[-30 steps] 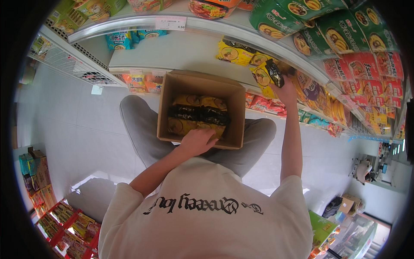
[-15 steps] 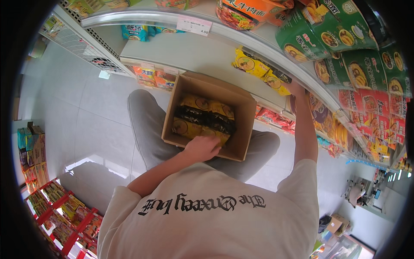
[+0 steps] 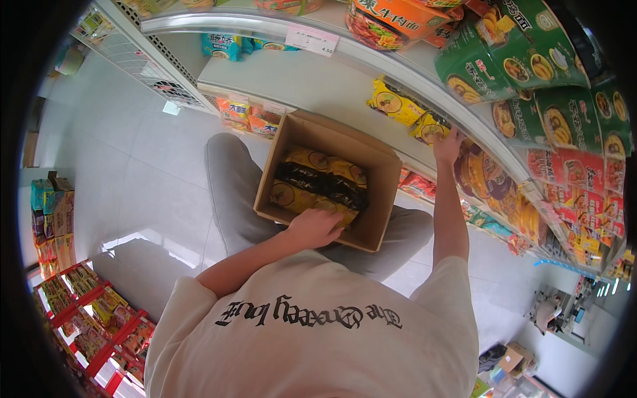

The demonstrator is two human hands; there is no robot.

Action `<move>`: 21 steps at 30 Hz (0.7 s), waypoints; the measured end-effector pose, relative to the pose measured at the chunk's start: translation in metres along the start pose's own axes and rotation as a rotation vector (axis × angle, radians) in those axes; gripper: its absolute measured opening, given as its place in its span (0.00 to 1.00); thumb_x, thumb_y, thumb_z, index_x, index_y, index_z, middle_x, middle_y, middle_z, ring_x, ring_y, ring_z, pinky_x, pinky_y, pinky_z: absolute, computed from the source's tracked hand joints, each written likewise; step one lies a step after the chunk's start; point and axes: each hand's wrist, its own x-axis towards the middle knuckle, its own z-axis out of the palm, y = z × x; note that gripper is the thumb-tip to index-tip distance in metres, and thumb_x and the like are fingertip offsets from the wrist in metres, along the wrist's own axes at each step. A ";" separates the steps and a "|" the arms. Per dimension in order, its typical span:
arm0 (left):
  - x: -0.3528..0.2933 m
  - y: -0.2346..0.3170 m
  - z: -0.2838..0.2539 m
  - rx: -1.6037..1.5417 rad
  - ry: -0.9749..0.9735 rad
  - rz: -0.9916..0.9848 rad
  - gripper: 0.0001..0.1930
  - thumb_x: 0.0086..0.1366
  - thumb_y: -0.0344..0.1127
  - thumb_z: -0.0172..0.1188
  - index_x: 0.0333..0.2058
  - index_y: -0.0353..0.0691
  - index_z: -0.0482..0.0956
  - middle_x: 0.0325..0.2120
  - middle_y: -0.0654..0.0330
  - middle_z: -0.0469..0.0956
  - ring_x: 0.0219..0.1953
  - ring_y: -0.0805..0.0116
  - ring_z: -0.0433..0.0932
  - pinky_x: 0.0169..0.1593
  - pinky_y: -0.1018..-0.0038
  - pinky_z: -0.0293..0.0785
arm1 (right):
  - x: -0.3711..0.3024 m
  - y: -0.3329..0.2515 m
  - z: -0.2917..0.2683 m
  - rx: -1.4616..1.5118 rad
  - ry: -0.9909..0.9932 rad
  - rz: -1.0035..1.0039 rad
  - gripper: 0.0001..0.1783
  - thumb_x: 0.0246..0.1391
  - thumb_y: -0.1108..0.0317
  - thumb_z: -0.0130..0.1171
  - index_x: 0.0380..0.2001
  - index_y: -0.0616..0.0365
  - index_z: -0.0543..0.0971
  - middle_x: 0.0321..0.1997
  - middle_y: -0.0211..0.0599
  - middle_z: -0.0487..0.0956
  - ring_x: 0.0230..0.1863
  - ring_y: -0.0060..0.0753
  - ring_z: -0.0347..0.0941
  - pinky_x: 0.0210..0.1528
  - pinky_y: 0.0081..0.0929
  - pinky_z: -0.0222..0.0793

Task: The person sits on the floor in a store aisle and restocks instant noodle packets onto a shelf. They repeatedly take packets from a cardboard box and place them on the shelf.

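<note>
Red rack (image 3: 86, 318): at 8 o'clock, low at the picture's edge, rows of small bright packets in red trays on the pale floor.
Floor stack (image 3: 52, 222): at 9 o'clock, boxed goods piled by the wall, well apart from the person.
Left hand (image 3: 317, 227): just below centre, at about 6 o'clock of the box, resting on the near rim; the fingers are curled down over the edge onto the nearest yellow packet, but whether they have actually closed on it cannot be told.
Cardboard box (image 3: 379, 199): at centre, open-topped, sitting on the person's grey-trousered lap, its flaps standing up.
Noodle packets (image 3: 318, 182): inside the box, yellow packs with a dark band running across them, lying flat and filling the bottom.
Lower shelf (image 3: 318, 89): at 12 o'clock, pale and mostly bare, with two yellow packs lying near its right end.
Right hand (image 3: 448, 144): at 2 o'clock, arm stretched up to the shelf edge; the fingers are spread and pressed against a yellow shelf packet (image 3: 430, 127), touching it, the grasp itself not visible.
Green bowls (image 3: 524, 73): at 1 o'clock, on the shelf above the hand, standing in a row.
Red packs (image 3: 584, 179): at 3 o'clock, lined along the shelf face to the right of the arm.
</note>
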 end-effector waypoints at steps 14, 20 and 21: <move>0.002 0.002 0.003 -0.057 -0.029 -0.081 0.10 0.63 0.40 0.60 0.38 0.40 0.78 0.30 0.52 0.82 0.34 0.47 0.82 0.39 0.56 0.79 | -0.194 -0.156 -0.131 0.946 -0.335 0.067 0.13 0.61 0.75 0.58 0.49 0.59 0.79 0.43 0.37 0.84 0.43 0.26 0.81 0.46 0.26 0.77; 0.019 -0.009 -0.003 -0.098 -0.019 -0.043 0.13 0.61 0.41 0.63 0.40 0.40 0.80 0.32 0.50 0.83 0.38 0.47 0.82 0.44 0.56 0.78 | -0.279 -0.186 -0.127 0.881 -0.467 0.134 0.13 0.58 0.70 0.62 0.46 0.58 0.80 0.39 0.44 0.84 0.39 0.39 0.83 0.42 0.31 0.77; 0.026 -0.020 -0.002 -0.044 -0.024 -0.039 0.13 0.60 0.41 0.63 0.40 0.40 0.80 0.33 0.50 0.83 0.40 0.47 0.82 0.44 0.55 0.78 | -0.285 -0.187 -0.127 0.851 -0.475 0.116 0.13 0.58 0.69 0.62 0.46 0.58 0.80 0.38 0.44 0.84 0.38 0.41 0.83 0.41 0.32 0.77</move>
